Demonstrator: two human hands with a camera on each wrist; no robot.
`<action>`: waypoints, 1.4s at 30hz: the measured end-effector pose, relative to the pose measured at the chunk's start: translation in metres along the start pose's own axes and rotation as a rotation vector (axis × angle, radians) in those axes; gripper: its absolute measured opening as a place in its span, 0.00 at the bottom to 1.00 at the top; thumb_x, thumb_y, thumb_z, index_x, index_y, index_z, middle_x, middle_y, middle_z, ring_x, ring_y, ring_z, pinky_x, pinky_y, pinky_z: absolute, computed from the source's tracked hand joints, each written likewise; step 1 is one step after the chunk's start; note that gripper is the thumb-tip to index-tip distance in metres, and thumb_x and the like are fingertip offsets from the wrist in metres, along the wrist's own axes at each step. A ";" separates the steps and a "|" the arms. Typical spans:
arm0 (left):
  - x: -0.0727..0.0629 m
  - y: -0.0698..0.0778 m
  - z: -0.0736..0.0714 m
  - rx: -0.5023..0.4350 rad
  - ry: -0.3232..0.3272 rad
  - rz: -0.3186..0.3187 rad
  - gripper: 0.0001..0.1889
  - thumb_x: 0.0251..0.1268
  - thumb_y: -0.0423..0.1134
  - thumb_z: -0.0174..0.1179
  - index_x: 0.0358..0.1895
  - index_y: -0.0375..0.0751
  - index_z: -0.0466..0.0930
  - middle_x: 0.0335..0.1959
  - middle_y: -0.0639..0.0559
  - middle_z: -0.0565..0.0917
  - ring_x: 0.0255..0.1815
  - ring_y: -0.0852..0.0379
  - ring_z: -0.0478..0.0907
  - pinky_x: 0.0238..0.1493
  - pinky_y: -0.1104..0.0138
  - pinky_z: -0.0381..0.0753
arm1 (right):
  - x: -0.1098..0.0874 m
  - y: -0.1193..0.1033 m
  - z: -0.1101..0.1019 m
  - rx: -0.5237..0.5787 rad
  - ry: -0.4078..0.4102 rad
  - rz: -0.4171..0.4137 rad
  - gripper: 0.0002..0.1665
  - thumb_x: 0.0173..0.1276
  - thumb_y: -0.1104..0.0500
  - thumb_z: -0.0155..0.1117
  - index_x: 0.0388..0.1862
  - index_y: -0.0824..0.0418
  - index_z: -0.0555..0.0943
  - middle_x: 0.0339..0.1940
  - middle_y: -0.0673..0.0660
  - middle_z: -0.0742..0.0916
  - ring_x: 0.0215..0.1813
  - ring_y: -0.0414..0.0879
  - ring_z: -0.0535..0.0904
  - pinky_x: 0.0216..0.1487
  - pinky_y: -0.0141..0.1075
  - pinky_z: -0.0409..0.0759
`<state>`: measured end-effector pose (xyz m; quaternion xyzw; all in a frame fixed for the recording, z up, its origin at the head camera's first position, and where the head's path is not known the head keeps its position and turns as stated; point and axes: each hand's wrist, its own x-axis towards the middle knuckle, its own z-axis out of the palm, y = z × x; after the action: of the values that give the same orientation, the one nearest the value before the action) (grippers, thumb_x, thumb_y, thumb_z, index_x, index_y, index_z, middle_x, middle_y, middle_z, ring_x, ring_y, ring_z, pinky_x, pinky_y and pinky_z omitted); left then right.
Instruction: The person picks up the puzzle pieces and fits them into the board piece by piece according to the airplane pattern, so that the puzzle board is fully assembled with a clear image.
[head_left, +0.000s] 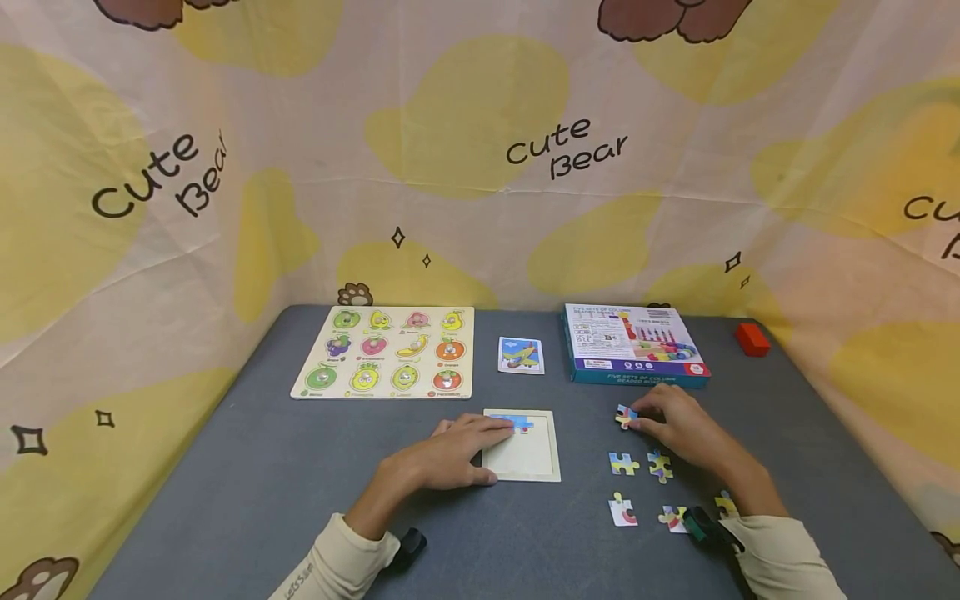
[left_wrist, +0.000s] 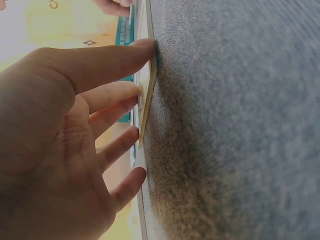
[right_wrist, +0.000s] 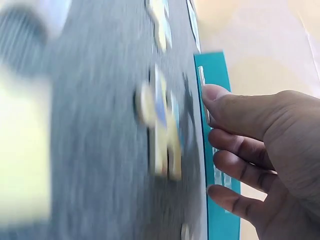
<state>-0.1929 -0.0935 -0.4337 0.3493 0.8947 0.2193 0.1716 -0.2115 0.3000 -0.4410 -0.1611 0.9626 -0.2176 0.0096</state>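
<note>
My left hand [head_left: 457,454] rests on the left side of a square puzzle tray [head_left: 556,446], fingers extended and thumb at its near left corner. A blue puzzle piece [head_left: 521,422] lies in the tray's upper part, partly covered by the fingers. In the right wrist view the thumb and index finger of my right hand [right_wrist: 250,150] pinch a thin puzzle piece [right_wrist: 202,82]. The head view shows this piece's colourful printed side, in front of the flat box. Nearest below that hand lie a blue-yellow piece [head_left: 623,464] and a multicoloured piece [head_left: 661,467].
More loose pieces lie nearer, including a white-pink one [head_left: 623,511] and one [head_left: 673,518] beside the right wrist strap. Behind stand a fruit board [head_left: 390,387], an airplane picture card [head_left: 521,356], a flat box [head_left: 637,342] and a red block [head_left: 752,339].
</note>
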 end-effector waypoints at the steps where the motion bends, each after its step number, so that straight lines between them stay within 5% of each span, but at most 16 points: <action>1: 0.000 0.000 0.000 0.002 0.001 -0.001 0.36 0.74 0.45 0.67 0.82 0.47 0.66 0.84 0.56 0.65 0.82 0.48 0.59 0.68 0.47 0.63 | 0.002 -0.004 0.001 0.000 -0.004 -0.005 0.13 0.74 0.55 0.72 0.50 0.62 0.90 0.45 0.54 0.85 0.49 0.50 0.77 0.52 0.51 0.76; 25: 0.003 -0.003 0.002 0.004 -0.012 -0.024 0.36 0.74 0.47 0.66 0.83 0.49 0.66 0.84 0.57 0.64 0.83 0.49 0.58 0.70 0.46 0.62 | 0.039 -0.076 0.032 -0.017 -0.084 -0.120 0.11 0.74 0.54 0.73 0.50 0.57 0.91 0.45 0.49 0.83 0.51 0.47 0.75 0.55 0.49 0.78; 42: 0.002 -0.003 0.003 0.021 0.002 -0.012 0.37 0.74 0.46 0.67 0.82 0.48 0.66 0.84 0.57 0.64 0.83 0.48 0.58 0.70 0.45 0.62 | 0.044 -0.095 0.050 -0.036 -0.061 -0.198 0.12 0.73 0.55 0.74 0.50 0.58 0.91 0.43 0.47 0.83 0.47 0.43 0.75 0.51 0.44 0.78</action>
<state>-0.1948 -0.0927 -0.4378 0.3456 0.8991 0.2094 0.1685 -0.2202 0.1843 -0.4436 -0.2623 0.9449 -0.1953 0.0144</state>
